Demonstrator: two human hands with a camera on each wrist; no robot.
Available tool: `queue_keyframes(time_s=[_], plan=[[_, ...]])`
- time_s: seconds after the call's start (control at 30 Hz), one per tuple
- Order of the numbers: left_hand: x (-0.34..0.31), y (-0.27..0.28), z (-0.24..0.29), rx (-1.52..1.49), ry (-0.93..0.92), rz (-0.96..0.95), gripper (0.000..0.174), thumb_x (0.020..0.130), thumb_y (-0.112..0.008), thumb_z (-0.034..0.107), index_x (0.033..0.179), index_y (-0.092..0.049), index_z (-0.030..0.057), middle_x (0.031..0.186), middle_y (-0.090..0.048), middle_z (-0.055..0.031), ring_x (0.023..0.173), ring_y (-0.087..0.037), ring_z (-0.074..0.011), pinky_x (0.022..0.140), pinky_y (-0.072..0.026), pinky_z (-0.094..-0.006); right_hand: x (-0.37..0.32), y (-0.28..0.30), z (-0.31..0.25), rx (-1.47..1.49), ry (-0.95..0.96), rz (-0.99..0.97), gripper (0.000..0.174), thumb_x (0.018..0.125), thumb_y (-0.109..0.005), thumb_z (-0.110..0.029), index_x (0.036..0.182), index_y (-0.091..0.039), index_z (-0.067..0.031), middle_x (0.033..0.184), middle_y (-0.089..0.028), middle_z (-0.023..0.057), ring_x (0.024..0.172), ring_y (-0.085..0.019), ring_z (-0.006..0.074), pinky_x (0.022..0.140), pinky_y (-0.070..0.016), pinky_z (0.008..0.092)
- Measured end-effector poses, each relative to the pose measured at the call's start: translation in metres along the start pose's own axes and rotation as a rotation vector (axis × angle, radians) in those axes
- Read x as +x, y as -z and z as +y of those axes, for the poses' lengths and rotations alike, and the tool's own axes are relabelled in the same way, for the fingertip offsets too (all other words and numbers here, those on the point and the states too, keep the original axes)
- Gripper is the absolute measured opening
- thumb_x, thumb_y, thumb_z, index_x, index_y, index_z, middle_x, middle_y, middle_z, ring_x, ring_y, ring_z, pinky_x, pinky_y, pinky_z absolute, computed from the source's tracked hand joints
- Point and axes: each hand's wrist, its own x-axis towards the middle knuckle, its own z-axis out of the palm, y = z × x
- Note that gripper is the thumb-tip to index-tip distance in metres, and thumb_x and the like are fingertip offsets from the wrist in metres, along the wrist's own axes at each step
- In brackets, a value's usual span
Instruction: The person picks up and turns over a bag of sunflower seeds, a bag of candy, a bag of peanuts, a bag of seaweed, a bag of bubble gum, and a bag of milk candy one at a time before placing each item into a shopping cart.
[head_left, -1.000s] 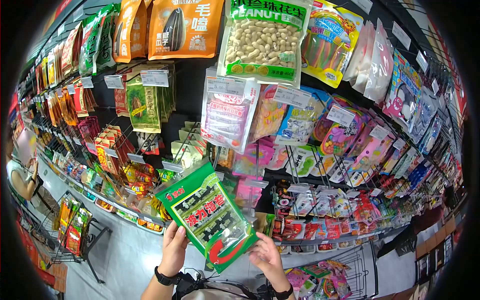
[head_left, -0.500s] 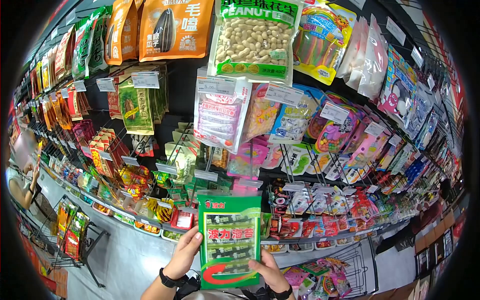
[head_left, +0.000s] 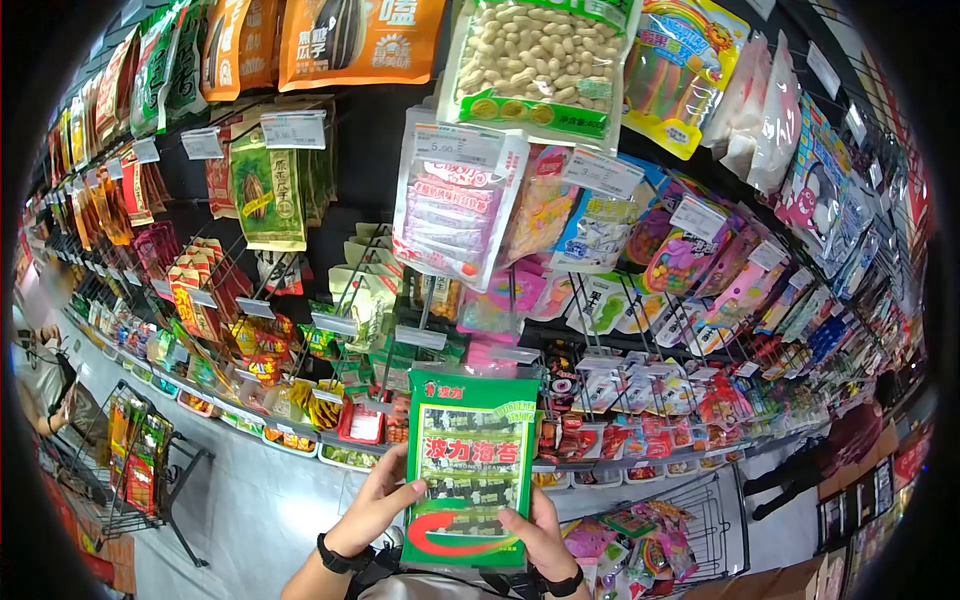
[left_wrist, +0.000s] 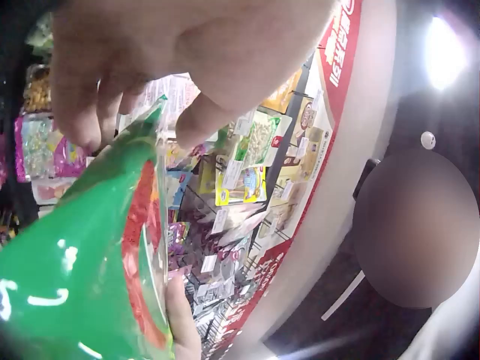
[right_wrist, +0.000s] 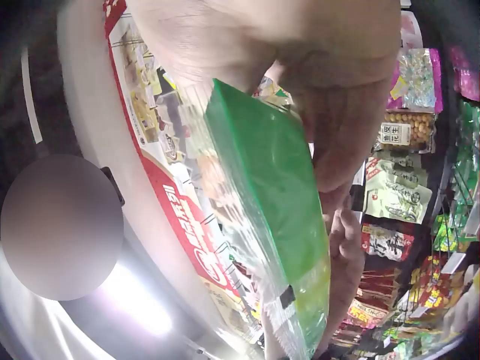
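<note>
1. The packet point(head_left: 470, 465) is a flat, glossy green pouch held upright between the hands, its front to the head camera.
2. Its front carries a small red logo at the top left, a white band with red characters across the middle, dark strips pictured above and below that band, and a red swoosh near the bottom.
3. The left hand point(head_left: 375, 510) grips the packet's lower left edge, with the thumb on the front and the fingers behind.
4. The right hand point(head_left: 540, 535) grips the lower right corner the same way, thumb on the front.
5. Each wrist wears a dark band.
6. Just beyond the hands stands a rack point(head_left: 375, 170) hung with snack bags and price tags.
7. High above the hands hangs a peanut bag point(head_left: 540, 70).
8. Right of the right hand stands a wire basket point(head_left: 725, 520).
</note>
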Motion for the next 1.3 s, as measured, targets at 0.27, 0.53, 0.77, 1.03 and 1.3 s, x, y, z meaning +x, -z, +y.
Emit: queue_keyframes(time_s=[0.27,0.53,0.77,1.03,1.3], plan=[[-0.029,0.022,0.072,0.475,-0.715,0.257,0.047,0.098,-0.055,0.036,0.128,-0.056,-0.0008,0.122,-0.06,-0.0178,0.111,-0.058,-0.0272,0.089,-0.0466,-0.0366,0.012,-0.026,0.011,-0.051,0.001,0.084,0.05,0.095,-0.07,-0.014,0.137,-0.05,0.0037,0.125,-0.062,0.0071,0.111,-0.058,0.0143,0.099,-0.046,0.0307],[-0.03,0.041,0.09,0.064,-1.115,-0.279,0.039,0.099,-0.053,0.034,0.118,-0.059,0.0005,0.112,-0.062,-0.0171,0.099,-0.059,-0.027,0.083,-0.0479,-0.0354,0.01,-0.039,0.033,-0.346,-0.024,0.217,0.049,0.088,-0.069,-0.013,0.133,-0.054,0.0015,0.116,-0.064,0.0051,0.103,-0.059,0.0132,0.089,-0.0483,0.0287],[-0.028,0.068,0.088,-0.144,-1.024,-0.503,0.03,0.099,-0.054,0.029,0.11,-0.061,0.0023,0.104,-0.062,-0.0145,0.091,-0.059,-0.0251,0.078,-0.0485,-0.0329,0.002,-0.073,0.039,-0.153,0.021,0.367,0.045,0.093,-0.069,-0.009,0.134,-0.053,-0.0014,0.119,-0.066,0.0048,0.1,-0.063,0.0115,0.085,-0.0513,0.0263],[-0.032,0.068,0.097,-0.126,-0.932,-0.617,0.021,0.099,-0.055,0.024,0.1,-0.064,0.0044,0.094,-0.062,-0.0115,0.081,-0.059,-0.0228,0.072,-0.0491,-0.03,-0.02,-0.067,0.04,-0.166,0.054,0.473,0.051,0.09,-0.073,-0.017,0.134,-0.053,0.0,0.119,-0.065,0.0058,0.107,-0.06,0.014,0.095,-0.0461,0.0294],[-0.019,0.02,0.037,0.433,-0.316,-0.129,0.029,0.092,-0.062,0.013,0.117,-0.055,-0.0009,0.111,-0.06,-0.0133,0.099,-0.058,-0.0222,0.089,-0.0469,-0.0341,-0.045,-0.037,0.018,-0.024,0.081,0.344,0.049,0.093,-0.069,-0.015,0.134,-0.05,0.0032,0.122,-0.063,0.0087,0.109,-0.059,0.0149,0.097,-0.046,0.0304]])
